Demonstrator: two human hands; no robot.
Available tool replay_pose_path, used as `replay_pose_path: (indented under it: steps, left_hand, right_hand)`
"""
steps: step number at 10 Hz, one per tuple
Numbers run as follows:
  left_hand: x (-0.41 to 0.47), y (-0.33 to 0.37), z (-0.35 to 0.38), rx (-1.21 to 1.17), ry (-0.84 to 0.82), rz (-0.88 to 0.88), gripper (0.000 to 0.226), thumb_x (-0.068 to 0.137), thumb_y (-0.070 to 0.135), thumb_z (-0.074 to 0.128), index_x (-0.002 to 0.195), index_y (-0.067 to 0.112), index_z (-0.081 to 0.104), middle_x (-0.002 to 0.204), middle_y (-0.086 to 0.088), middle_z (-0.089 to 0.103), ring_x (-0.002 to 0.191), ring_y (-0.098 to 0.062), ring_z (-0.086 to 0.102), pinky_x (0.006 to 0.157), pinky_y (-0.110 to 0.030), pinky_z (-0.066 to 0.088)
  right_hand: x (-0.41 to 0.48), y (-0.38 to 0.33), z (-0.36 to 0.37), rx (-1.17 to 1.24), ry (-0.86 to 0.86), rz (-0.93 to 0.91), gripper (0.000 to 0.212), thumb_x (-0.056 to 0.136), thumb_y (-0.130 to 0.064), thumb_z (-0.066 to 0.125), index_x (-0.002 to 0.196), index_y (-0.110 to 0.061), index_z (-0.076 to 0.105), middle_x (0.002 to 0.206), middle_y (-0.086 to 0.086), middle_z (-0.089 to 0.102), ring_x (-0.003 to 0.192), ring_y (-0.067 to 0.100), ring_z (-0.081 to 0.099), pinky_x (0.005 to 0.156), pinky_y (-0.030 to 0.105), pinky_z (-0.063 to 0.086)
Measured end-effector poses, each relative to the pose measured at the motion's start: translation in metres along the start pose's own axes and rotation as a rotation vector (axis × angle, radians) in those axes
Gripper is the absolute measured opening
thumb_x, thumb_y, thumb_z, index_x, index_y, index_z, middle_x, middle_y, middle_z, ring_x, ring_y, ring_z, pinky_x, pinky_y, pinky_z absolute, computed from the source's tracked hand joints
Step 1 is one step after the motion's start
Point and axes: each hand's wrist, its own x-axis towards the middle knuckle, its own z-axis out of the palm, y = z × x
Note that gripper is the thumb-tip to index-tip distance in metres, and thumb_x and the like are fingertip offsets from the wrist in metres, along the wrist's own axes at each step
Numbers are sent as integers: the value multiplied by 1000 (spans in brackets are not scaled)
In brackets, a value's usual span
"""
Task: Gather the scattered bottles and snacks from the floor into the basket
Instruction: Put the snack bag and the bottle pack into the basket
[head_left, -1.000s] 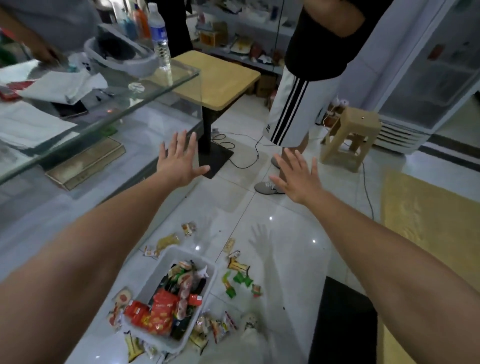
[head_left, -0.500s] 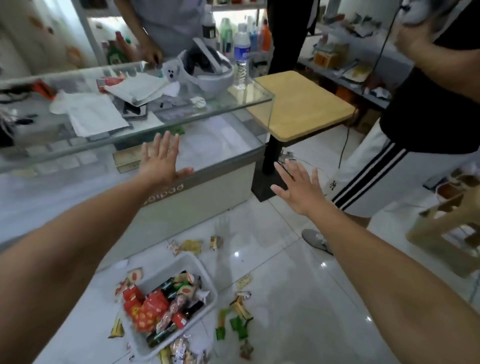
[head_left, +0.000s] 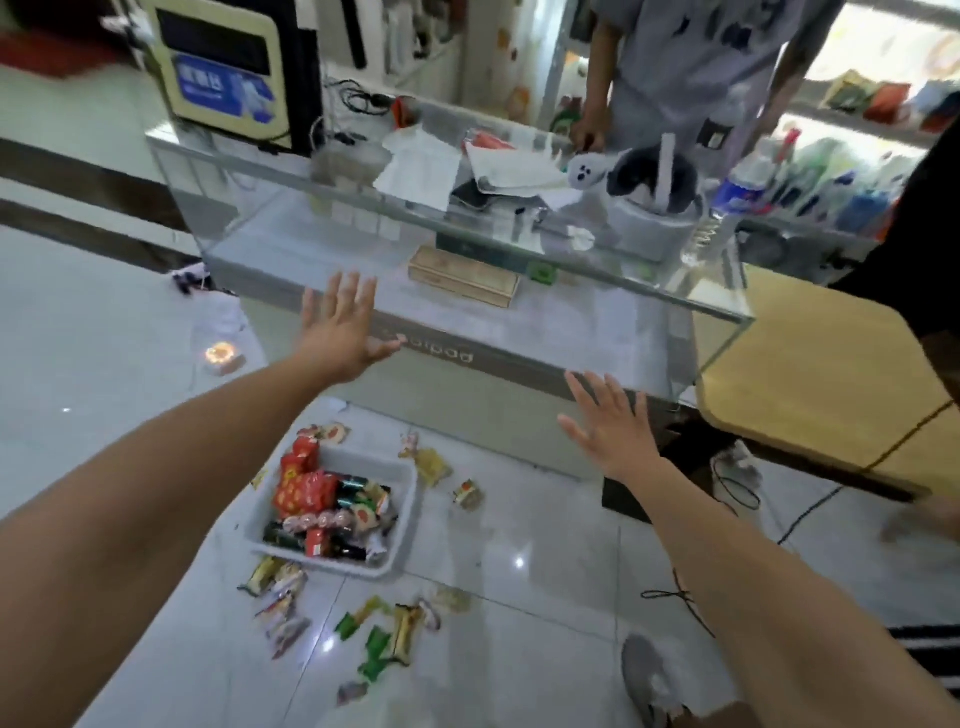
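Observation:
A white basket (head_left: 404, 525) sits on the tiled floor, partly filled with red packets, dark bottles and wrapped snacks. Loose snack packets lie around it: green and yellow ones (head_left: 387, 634) in front, a small pile (head_left: 275, 587) at its near left corner, yellow ones (head_left: 431, 465) and a small packet (head_left: 467, 493) behind it. My left hand (head_left: 343, 327) is stretched out with fingers spread, high above the basket, holding nothing. My right hand (head_left: 610, 426) is also spread flat and empty, to the right of the basket.
A glass display counter (head_left: 519, 322) stands just beyond the basket. A yellow-topped table (head_left: 810, 374) is on the right. One person stands behind the counter, another at the right edge, with a grey shoe (head_left: 649, 680) near my right arm. Cables (head_left: 680, 597) trail on the floor.
The view has swung left, so the counter now fills the middle and the basket sits between my arms. Both hands stay spread and empty.

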Motion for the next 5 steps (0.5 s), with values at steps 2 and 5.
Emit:
replay_pose_path:
  steps: [2, 5]
  left_hand:
    - [-14, 12, 73, -36, -76, -132, 89, 90, 67, 25, 148, 19, -22, 156, -4, -27, 144, -23, -23, 114, -47, -14]
    - [54, 10, 381, -68, -47, -287, 88, 89, 68, 22, 149, 18, -20, 157, -5, -23, 144, -24, -22, 116, -47, -10]
  right_hand:
    - [45, -6, 50, -25, -71, -130, 76, 86, -70, -5, 150, -32, 8, 159, 0, 12, 147, 25, 11, 115, 55, 4]
    - [186, 14, 353, 137, -6, -178, 122, 50, -86, -26, 151, -28, 13, 160, 1, 8, 147, 25, 6, 115, 53, 3]
